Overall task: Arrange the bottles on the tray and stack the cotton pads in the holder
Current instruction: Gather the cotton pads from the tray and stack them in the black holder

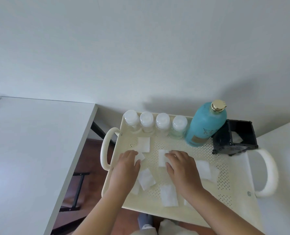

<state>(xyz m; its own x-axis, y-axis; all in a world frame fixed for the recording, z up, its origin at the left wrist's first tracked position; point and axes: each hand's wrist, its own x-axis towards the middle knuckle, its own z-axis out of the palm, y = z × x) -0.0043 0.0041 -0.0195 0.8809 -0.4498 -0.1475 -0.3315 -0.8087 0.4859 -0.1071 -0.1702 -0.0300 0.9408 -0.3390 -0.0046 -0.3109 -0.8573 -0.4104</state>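
A cream perforated tray (pixel 213 150) holds several small clear bottles (pixel 162 124) in a row along its far rim, with a tall teal bottle (pixel 206 126) at their right. A black cotton pad holder (pixel 234 138) stands at the tray's far right corner with white pads inside. Several white square cotton pads (pixel 146 178) lie scattered on the tray floor. My left hand (pixel 126 165) rests palm down at the tray's left, its fingers on a pad (pixel 140 156). My right hand (pixel 181 165) is in the middle, its fingertips closed on another pad (pixel 162 158).
A white table (pixel 30 141) stands to the left, with a gap showing brown floor between it and the tray. The tray has looped handles (pixel 105 150) at both ends. A white surface (pixel 281 167) lies to the right. A pale wall is behind.
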